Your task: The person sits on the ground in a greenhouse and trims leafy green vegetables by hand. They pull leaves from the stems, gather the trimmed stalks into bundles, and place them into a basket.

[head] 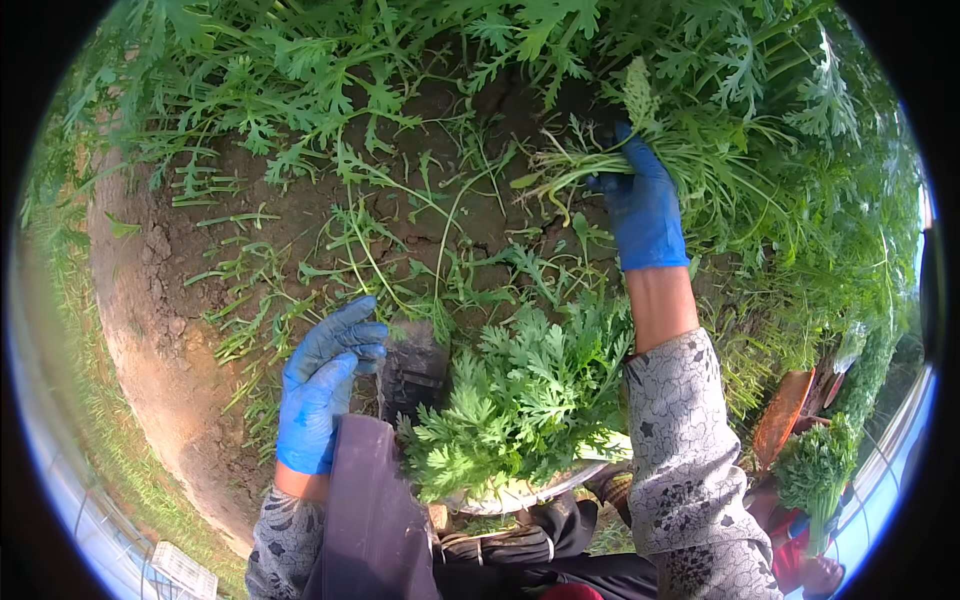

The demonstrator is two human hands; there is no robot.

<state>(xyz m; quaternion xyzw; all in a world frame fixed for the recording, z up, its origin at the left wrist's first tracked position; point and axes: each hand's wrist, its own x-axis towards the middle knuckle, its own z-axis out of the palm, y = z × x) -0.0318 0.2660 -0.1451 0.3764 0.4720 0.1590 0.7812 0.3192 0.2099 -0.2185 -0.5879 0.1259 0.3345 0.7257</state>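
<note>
My right hand point(645, 206), in a blue rubber glove, is closed around a bunch of leafy greens point(566, 166). The cut stem ends point left and the leaves trail right, merging with the standing plants behind. Close to my knee, my left hand point(326, 382), gloved in blue too, is held above the ground with its fingers loosely curled and nothing visible in them. Between my arms a heap of cut greens with lobed leaves point(532, 397) rests on a pale round-edged support point(525, 499), mostly hidden under the leaves.
Tall standing greens point(300, 60) fill the far side and the right. Cut stubble point(232, 262) and loose stems cover the brown soil point(172, 315). At lower right another person point(817, 577) is beside a bundle of greens point(817, 465) and an orange container point(784, 416). A white crate point(184, 570) lies lower left.
</note>
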